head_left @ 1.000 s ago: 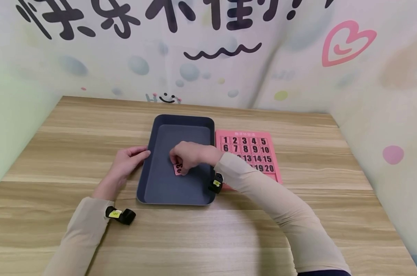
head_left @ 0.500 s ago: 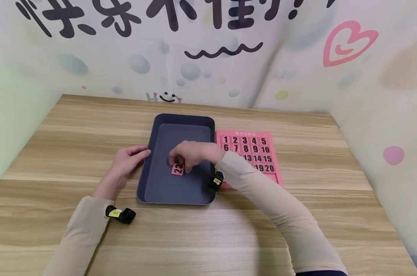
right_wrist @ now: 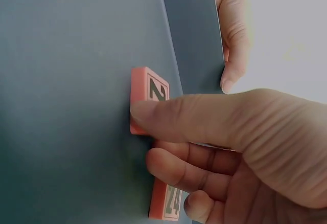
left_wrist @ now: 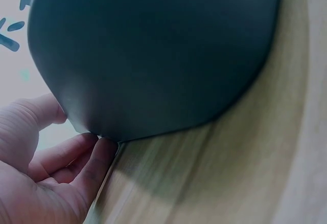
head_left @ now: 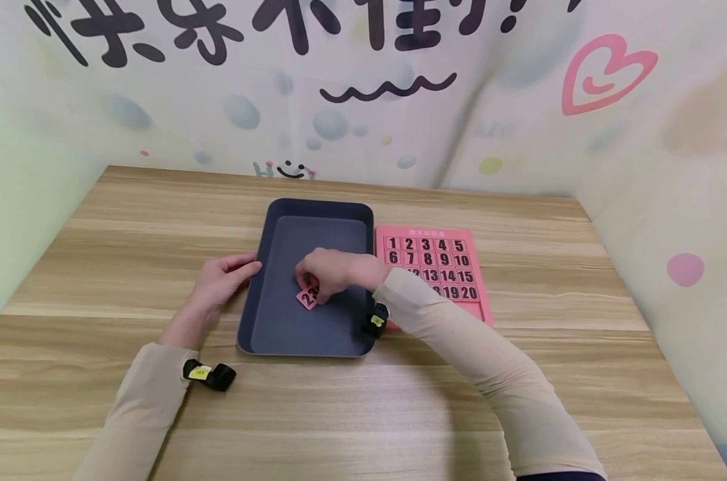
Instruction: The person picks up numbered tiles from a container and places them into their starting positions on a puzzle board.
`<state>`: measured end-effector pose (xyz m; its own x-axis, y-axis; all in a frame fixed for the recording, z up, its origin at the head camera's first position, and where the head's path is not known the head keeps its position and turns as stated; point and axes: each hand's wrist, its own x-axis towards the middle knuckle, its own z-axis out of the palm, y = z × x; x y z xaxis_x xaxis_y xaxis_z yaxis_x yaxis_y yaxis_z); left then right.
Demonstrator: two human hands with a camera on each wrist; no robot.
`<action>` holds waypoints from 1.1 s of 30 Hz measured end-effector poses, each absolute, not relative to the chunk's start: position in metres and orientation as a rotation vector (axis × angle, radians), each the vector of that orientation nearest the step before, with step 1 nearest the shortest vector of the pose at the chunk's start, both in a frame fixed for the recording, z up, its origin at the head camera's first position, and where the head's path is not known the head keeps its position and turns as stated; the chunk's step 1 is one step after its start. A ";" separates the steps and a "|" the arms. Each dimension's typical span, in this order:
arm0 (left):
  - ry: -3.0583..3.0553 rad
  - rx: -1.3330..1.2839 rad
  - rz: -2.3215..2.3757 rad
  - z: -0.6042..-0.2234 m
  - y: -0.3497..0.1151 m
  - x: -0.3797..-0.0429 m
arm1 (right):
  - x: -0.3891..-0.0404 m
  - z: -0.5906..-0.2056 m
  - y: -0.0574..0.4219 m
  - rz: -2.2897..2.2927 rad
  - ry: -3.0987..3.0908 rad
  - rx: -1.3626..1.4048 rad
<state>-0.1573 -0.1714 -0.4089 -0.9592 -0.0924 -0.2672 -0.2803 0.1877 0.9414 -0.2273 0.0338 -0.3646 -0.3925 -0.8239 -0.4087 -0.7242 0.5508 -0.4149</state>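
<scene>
A pink number tile [head_left: 306, 298] marked 23 is in the dark blue-grey tray [head_left: 279, 327], its digits slanted in the head view. My right hand [head_left: 330, 267] pinches this tile; in the right wrist view the thumb lies across its edge, below the digit 2 [right_wrist: 157, 89]. Another pink tile [right_wrist: 165, 201], marked 24, shows partly under the curled fingers in that view, and the hand hides it in the head view. At the tray's left side, my left hand [head_left: 219, 280] holds the wall, thumb and fingertips against it [left_wrist: 56, 168].
Right beside the tray lies a pink number puzzle board [head_left: 426, 234], with rows of numbered tiles up to 20 showing. The right sleeve [head_left: 460, 341] covers its lower left part. Both stand on a wood-grain table [head_left: 339, 414] before a printed wall [head_left: 399, 133].
Tile 23 has turned in my right fingers, its digits going from sideways to slanted. The fingers loosened around it half a second ago and have closed in again. My left hand stays put.
</scene>
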 end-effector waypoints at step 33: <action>2.273 -0.382 1.926 -0.411 -0.169 -0.158 | -0.220 -0.328 0.137 -0.770 2.406 -1.288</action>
<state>-0.1584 -0.1692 -0.4110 -0.9582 -0.1035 -0.2666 -0.2799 0.1494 0.9483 -0.2204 0.1371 -0.3284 -0.5505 -0.8347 -0.0142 -0.6715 0.4528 -0.5865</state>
